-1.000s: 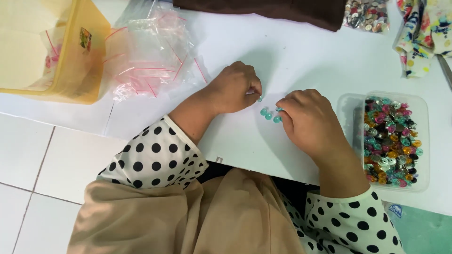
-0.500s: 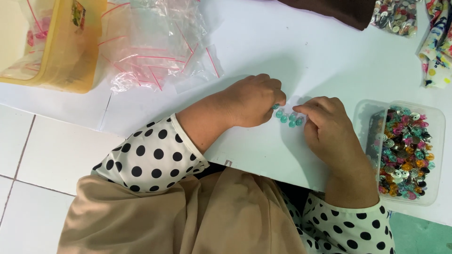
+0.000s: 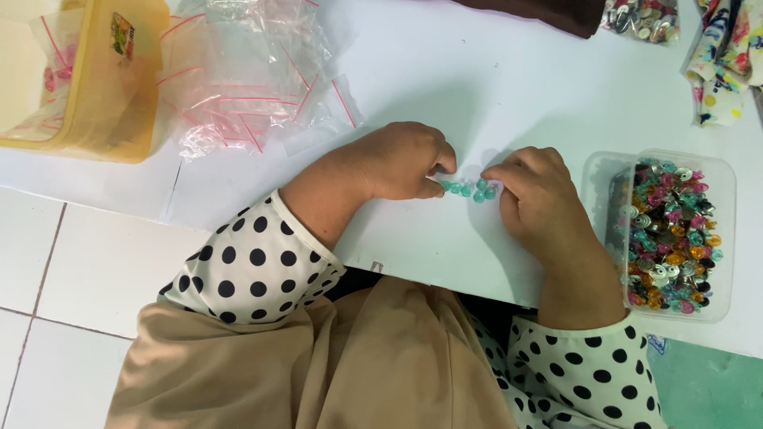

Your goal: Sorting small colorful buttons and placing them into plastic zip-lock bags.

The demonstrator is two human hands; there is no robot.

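At the far left a yellow tub (image 3: 75, 87) stands on the white surface (image 3: 493, 87), with a few small bags with pink strips inside it. Just right of the tub lies a loose heap of clear bags (image 3: 246, 79), each with a pink zip strip, spreading toward the middle of the surface.

Near the middle, the left hand (image 3: 397, 163) rests knuckles up on the surface, its fingers curled under and its thumb and fingertips pressed together at the left end of a small cluster of teal beads (image 3: 470, 189). Whether a bead is actually caught between the fingertips cannot be told. The beads lie on the surface in a short row between the two hands, close to the near edge.

The right hand (image 3: 540, 202) lies just right of the beads, also knuckles up, fingers bent and drawn together, its fingertips touching the right end of the cluster. Both forearms come from white sleeves with black dots, over a tan garment below the surface's near edge.

Right of the right hand, a clear tray (image 3: 719, 171) holds a mass of mixed beads (image 3: 668, 234) in teal, pink, gold and silver. At the far edge lie a dark brown cloth (image 3: 548, 12), a clear packet of beads (image 3: 644, 17) and, at the far right, a patterned cloth (image 3: 727, 59).
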